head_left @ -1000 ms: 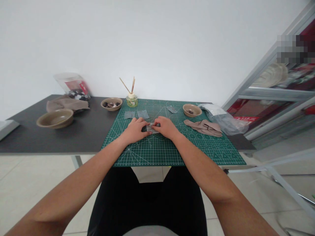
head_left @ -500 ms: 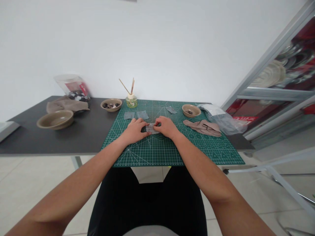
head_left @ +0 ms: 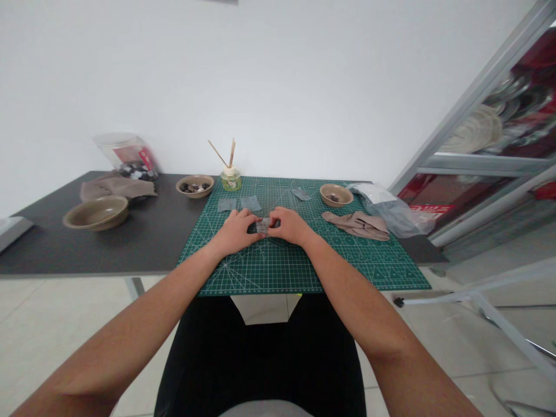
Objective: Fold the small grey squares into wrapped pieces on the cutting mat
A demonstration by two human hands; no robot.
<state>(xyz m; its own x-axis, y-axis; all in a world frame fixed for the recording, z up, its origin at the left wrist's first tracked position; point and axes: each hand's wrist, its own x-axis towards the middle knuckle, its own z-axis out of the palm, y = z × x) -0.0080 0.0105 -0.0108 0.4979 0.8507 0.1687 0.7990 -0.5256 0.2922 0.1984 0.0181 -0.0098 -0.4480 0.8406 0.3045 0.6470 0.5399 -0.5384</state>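
Observation:
My left hand and my right hand rest close together on the green cutting mat. Between their fingertips lies a small grey fabric piece, which both hands pinch and press against the mat. Most of the piece is hidden under the fingers. Two more grey fabric squares lie flat on the mat just beyond my left hand, and another grey scrap lies further back.
A dark table holds a large tan bowl, a small bowl of dark pieces, a reed diffuser, another small bowl, beige cloth, a plastic bag and a jar. A metal rack stands at right.
My right hand has slid a little left toward my left hand, so less of the grey fabric piece shows between the fingers. The bowls and cloths have not been moved.

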